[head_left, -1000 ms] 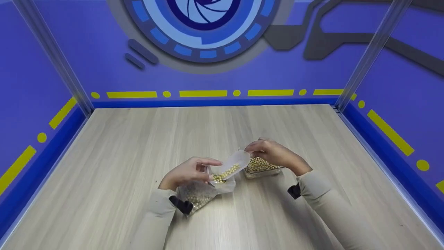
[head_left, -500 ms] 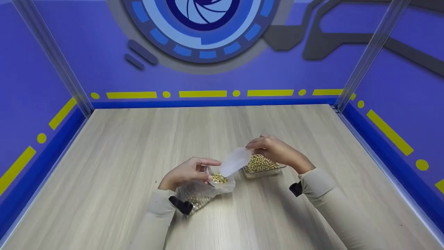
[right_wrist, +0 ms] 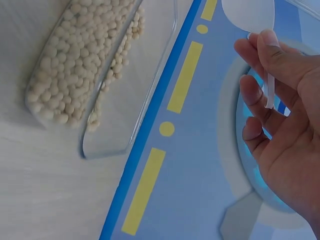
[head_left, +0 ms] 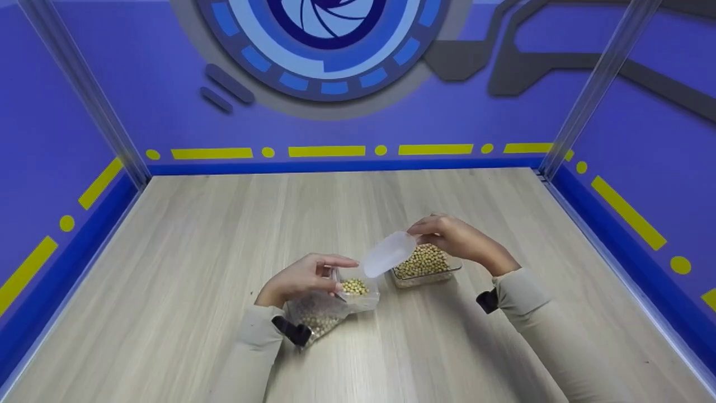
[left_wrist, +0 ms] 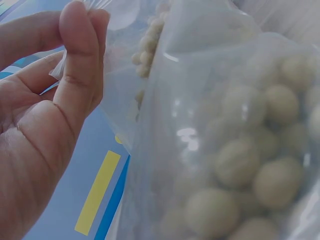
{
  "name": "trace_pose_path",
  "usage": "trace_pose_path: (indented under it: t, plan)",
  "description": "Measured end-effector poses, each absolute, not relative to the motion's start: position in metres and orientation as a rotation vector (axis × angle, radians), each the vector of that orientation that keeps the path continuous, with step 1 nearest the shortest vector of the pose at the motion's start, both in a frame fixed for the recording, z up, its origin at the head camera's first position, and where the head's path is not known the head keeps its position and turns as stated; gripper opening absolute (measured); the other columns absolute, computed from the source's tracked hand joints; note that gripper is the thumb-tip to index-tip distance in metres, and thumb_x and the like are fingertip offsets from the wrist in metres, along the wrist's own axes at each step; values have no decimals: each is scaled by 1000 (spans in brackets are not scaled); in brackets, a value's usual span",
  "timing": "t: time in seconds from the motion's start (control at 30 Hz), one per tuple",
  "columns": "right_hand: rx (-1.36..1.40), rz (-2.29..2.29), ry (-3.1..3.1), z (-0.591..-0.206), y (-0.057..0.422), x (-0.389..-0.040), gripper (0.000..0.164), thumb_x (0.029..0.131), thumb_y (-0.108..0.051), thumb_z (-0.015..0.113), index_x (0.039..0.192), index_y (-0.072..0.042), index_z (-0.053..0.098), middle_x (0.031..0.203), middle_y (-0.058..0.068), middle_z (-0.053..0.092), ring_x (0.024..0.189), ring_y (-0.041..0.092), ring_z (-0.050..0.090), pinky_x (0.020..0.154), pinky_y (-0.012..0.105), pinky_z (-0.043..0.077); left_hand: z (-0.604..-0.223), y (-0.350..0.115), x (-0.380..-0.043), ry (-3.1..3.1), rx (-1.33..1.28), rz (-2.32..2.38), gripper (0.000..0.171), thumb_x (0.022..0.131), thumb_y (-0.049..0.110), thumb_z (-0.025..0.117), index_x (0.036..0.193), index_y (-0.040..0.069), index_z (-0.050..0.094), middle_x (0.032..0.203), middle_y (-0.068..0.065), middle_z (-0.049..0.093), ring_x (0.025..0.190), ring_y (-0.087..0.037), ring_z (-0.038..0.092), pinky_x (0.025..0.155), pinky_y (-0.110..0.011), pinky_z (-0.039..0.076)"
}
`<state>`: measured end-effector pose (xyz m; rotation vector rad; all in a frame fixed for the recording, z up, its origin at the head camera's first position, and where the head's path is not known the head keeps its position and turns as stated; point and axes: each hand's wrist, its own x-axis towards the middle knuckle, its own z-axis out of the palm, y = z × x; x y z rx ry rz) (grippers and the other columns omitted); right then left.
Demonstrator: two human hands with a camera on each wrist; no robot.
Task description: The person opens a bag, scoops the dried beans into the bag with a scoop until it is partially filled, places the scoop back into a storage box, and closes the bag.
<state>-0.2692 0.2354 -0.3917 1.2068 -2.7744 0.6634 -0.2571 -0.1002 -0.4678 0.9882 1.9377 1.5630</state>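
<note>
My left hand (head_left: 302, 279) pinches the mouth of a clear plastic bag (head_left: 330, 316) lying on the table. Round yellowish beans, which look like soybeans (head_left: 354, 287), show in its opening; more fill the bag below, large in the left wrist view. Between bag and box, a translucent white scoop (head_left: 390, 254) is held tilted, its underside towards the head camera. By its thin handle (right_wrist: 270, 92) my right hand (head_left: 461, 240) grips it, thumb against fingers. Just beneath that hand stands a clear rectangular box (head_left: 426, 281) heaped with the same beans; part of its far side is hidden.
The wooden table (head_left: 224, 224) is enclosed by blue printed panels (head_left: 347, 134) at the back and sides. Metal posts (head_left: 587, 95) stand at the back corners. Black straps (head_left: 292, 331) sit at both wrists.
Beans visible in the scoop earlier are gone from view as it tipped over the bag's mouth. Scoop and right hand have since shifted right and away. The left hand stays put.
</note>
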Motion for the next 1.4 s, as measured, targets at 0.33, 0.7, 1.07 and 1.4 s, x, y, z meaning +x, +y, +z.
trace_pose_path:
  t: [0.33, 0.7, 1.07, 1.4]
  plan:
    - [1065, 652, -2812, -385, 271, -277, 26, 90, -2, 62, 115, 0, 69, 112, 17, 69, 106, 34, 61, 89, 47, 51, -470, -100, -257, 1947, 985, 1559, 51, 85, -3, 65, 134, -5, 52, 90, -33, 61, 69, -3, 62, 64, -23, 53]
    - [1026, 540, -2783, -384, 297, -281, 26, 85, 4, 64, 111, 3, 70, 106, 19, 70, 99, 37, 62, 83, 49, 52, -469, -100, -257, 1930, 956, 1582, 51, 84, -1, 66, 134, -3, 53, 78, 1, 64, 68, -4, 62, 63, -25, 53]
    - [936, 266, -2761, -386, 306, -283, 27, 82, 3, 69, 109, 2, 72, 102, 16, 71, 94, 33, 63, 79, 45, 55, -470, -100, -258, 1951, 996, 1563, 51, 85, -2, 65, 135, -5, 52, 94, -37, 60, 69, -3, 63, 63, -24, 53]
    - [994, 20, -2544, -394, 306, -285, 23, 77, 5, 73, 98, -3, 76, 90, 11, 72, 82, 28, 62, 71, 40, 53, -470, -100, -256, 1938, 944, 1557, 52, 85, 0, 64, 136, -3, 51, 105, -37, 59, 69, -3, 61, 65, -21, 52]
